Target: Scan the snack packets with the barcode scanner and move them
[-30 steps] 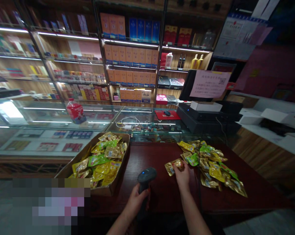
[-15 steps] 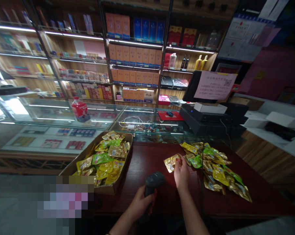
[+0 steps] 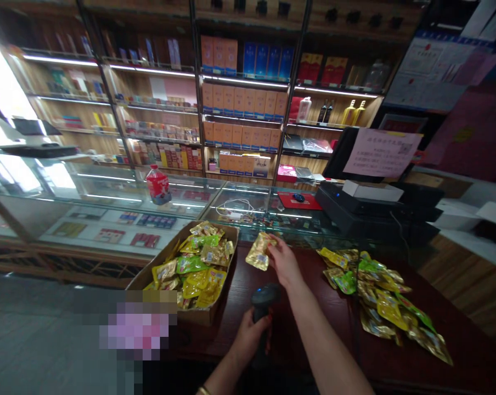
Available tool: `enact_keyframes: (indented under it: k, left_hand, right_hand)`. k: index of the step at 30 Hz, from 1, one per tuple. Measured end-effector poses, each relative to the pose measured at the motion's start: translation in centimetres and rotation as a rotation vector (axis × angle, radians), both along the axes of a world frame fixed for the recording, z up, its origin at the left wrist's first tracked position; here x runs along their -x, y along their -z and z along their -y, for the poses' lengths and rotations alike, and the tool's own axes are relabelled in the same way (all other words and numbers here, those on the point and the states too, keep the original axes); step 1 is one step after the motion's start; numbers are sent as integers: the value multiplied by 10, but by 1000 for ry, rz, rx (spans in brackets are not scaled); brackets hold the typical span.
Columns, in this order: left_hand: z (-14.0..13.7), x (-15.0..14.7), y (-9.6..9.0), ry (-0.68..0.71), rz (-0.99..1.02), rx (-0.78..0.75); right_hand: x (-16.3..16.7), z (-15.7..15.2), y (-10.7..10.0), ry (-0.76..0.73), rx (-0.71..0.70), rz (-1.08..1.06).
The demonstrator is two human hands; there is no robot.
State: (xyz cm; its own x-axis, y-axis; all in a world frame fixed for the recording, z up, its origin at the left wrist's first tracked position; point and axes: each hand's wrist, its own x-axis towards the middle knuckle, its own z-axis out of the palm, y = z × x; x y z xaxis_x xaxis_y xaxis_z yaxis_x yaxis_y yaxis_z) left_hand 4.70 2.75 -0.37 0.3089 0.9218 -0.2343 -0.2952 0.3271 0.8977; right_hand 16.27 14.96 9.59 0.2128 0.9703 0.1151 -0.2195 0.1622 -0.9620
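My left hand is wrapped round the handle of a dark barcode scanner, held upright over the near edge of the table with a small blue light on its head. In my right hand a gold foil snack packet is pinched by its right edge, above the dark red tabletop and just right of the cardboard box. That box holds many gold, yellow and green packets. A loose pile of similar packets lies on the table to the right of my forearm.
Behind the table runs a glass display counter bearing a red bottle, a white cable and a mouse on a red mat. A monitor with a pink notice stands back right. Shelves of boxes line the wall.
My right hand has carried the gold packet left and away from me, from beside the pile towards the box. My left hand keeps hold of the scanner. The view has shifted slightly left.
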Motion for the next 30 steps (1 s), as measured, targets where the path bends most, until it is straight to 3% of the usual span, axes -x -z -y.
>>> enact_keyframes:
  k: [3,6,8,10,15,17,19,23,27,30]
  left_hand:
    - [0,0,0,-19,-3,-35]
    - [0,1,1,-49,-7,-40]
    - [-1,1,2,-65,-20,-23]
    - [-2,1,3,-56,-28,-7]
    - [-4,0,3,-19,-16,-13]
    - [-5,0,4,-25,-13,-13]
    - [-4,0,4,-41,-15,-6]
    - [-1,2,2,-67,-23,5]
    - [1,2,-2,-61,-8,-10]
    - [0,2,-2,-55,6,-8]
  right_hand:
    - [60,-41,-25,35,-105,326]
    - [78,-67,-28,85,-105,469]
    - [57,-67,-18,146,-94,578]
    - [14,-51,-1,247,-50,696]
    - [-116,10,52,651,293,993]
    - [-142,29,73,688,369,1061]
    - [-147,42,95,645,374,1201]
    - [-118,62,125,507,255,1524]
    - [-106,73,129,379,94,1431]
    - [-116,71,122,494,130,1343]
